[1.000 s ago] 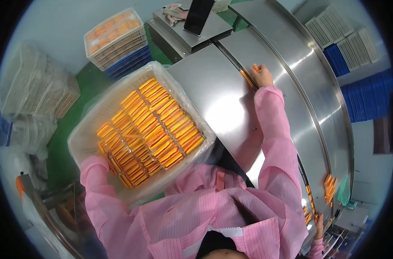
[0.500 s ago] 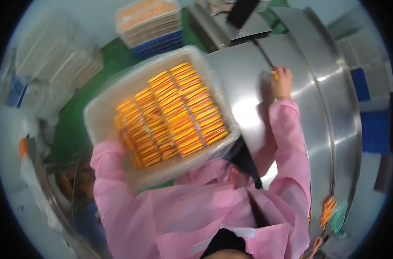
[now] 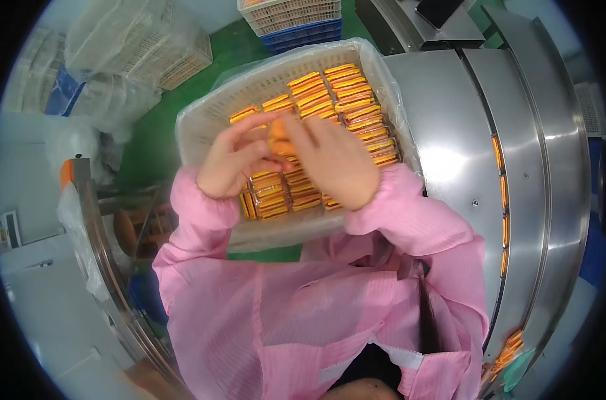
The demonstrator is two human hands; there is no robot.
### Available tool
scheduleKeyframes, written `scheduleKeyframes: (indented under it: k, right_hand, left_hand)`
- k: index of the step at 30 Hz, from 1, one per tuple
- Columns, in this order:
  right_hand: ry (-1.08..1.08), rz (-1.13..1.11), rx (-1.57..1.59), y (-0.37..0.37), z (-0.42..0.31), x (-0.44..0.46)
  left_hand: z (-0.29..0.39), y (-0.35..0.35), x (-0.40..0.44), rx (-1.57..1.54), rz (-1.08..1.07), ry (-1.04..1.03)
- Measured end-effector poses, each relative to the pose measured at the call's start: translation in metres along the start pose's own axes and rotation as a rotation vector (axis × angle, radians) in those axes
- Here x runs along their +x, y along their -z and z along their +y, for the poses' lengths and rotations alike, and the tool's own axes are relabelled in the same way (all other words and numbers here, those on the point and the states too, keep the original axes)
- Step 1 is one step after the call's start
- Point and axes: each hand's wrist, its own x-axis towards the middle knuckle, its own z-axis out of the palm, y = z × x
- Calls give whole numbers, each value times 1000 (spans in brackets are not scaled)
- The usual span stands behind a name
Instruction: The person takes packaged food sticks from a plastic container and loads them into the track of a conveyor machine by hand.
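Note:
Above the plastic-lined crate [image 3: 216,107], both my hands meet around a few small orange-and-yellow striped packets [image 3: 281,141]. My right hand [image 3: 343,160] is closed on them from the right, its fingers covering part of the bundle and blurred by motion. From the left, my left hand [image 3: 233,157] has its curled fingertips above and below the same packets. Underneath, rows of matching striped packets [image 3: 363,100] stand packed on edge inside the crate. Part of these rows is hidden behind my hands.
A steel conveyor table [image 3: 443,100] runs along the right, with striped packets [image 3: 505,193] lined up in its slot. More packets [image 3: 509,350] lie by a green cloth [image 3: 518,370] at lower right. Stacked crates [image 3: 296,23] stand behind; wrapped crates [image 3: 136,47] stand at left.
My right hand has come from the steel table to above the crate, bringing orange packets. My left hand has risen from the crate's left side to meet it. The view has shifted.

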Motion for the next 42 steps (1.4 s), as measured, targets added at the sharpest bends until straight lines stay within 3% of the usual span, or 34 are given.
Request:
scheduleKeyframes:
  k: [1, 3, 5, 6, 7, 8, 9, 10, 11, 13, 14, 16, 18, 21, 24, 26, 28, 31, 35, 37, 40, 42]
  right_hand:
    - [-50, 30, 97, 5, 14, -6]
    - [-160, 71, 373, 19, 41, -29]
    - [-392, 63, 633, 47, 79, -61]
    - [-576, 46, 708, 69, 95, -79]
    - [-694, 172, 778, 93, 107, -92]
    - [-807, 311, 832, 120, 121, -102]
    - [-869, 373, 725, 142, 139, -114]
    - [-936, 436, 621, 160, 160, -127]
    - [-941, 462, 501, 174, 186, -145]
    - [-990, 508, 389, 182, 222, -167]
    - [-1063, 465, 294, 182, 237, -177]
    - [-1087, 376, 243, 172, 269, -206]
    - [-1047, 347, -2, 155, 281, -229]
    - [-1090, 163, -280, 152, 251, -227]
    - [-1011, 192, -419, 148, 249, -241]
    - [-1038, 230, -391, 148, 252, -240]
    - [-1038, 170, -368, 149, 247, -228]
    - [-919, 255, -297, 133, 265, -234]
    - [-918, 294, -295, 128, 279, -218]
    - [-873, 161, -410, 125, 290, -207]
    - [-947, 103, -621, 121, 269, -171]
    - [-854, 176, -661, 111, 251, -147]
  left_hand:
    - [-3, 11, 6, 2, 0, 2]
    - [-26, 68, 29, 504, 400, -139]
    - [-78, 163, 41, 1593, 636, -44]
    - [-100, 192, 41, 1545, 639, 291]
    - [-118, 205, 38, 1615, 602, 478]
    - [-160, 245, 33, 1531, 672, 300]
    - [-182, 263, 34, 1496, 688, 466]
    - [-212, 298, 35, 1267, 571, 353]
    - [-242, 329, 38, 1243, 643, 449]
    - [-291, 390, 49, 1025, 572, 308]
    - [-285, 382, 55, 1085, 541, 369]
    - [-268, 369, 57, 1149, 498, 420]
    - [-260, 360, 53, 959, 459, 375]
    - [-251, 349, 51, 1075, 419, 325]
    - [-258, 363, 56, 1104, 430, 334]
    - [-263, 366, 56, 1087, 440, 350]
    - [-233, 326, 50, 995, 443, 387]
    - [-254, 368, 60, 1146, 330, 416]
    - [-249, 355, 58, 1156, 358, 491]
    - [-260, 366, 59, 1318, 440, 351]
    - [-281, 394, 64, 1108, 424, 462]
    - [-276, 384, 59, 1139, 449, 456]
